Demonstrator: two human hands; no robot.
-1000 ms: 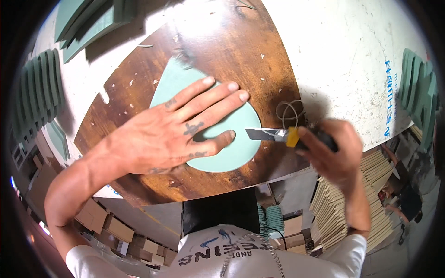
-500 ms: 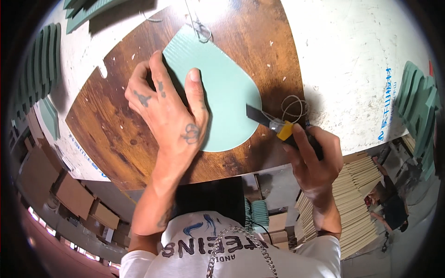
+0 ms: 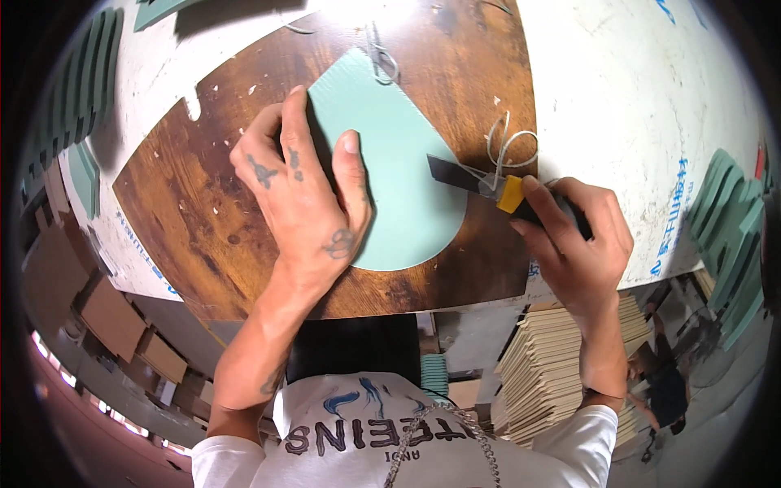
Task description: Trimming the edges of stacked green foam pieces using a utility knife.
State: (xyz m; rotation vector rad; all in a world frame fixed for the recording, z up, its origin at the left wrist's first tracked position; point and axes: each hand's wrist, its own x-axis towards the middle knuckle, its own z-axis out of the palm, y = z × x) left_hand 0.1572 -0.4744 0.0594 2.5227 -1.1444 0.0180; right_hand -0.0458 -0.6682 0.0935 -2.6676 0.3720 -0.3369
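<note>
A pale green teardrop-shaped panel (image 3: 399,191) lies flat on a brown wood-grain board (image 3: 203,207). My left hand (image 3: 305,183) rests over its left side with fingers spread, the thumb lying on the green face and the index fingertip by the left edge. In my right hand (image 3: 582,236) is a utility knife (image 3: 511,193) with a dark blade and yellow collar. Its blade reaches over the panel's right curved edge; whether it touches is unclear. A thin pale trimming (image 3: 512,142) curls beside the blade. Another looped trimming (image 3: 384,65) lies near the panel's upper tip.
Stacked green pieces stand at left (image 3: 85,77) and right (image 3: 728,236) on the white tabletop (image 3: 602,98). Small chips dot the wood-grain board. Below the table are a stack of cream-coloured sheets (image 3: 561,374) and brown boxes (image 3: 114,313). Another person (image 3: 663,390) is at lower right.
My right hand and the knife have moved up and right along the panel's curved edge. The trimming by the blade sits higher. My left hand keeps its place on the panel.
</note>
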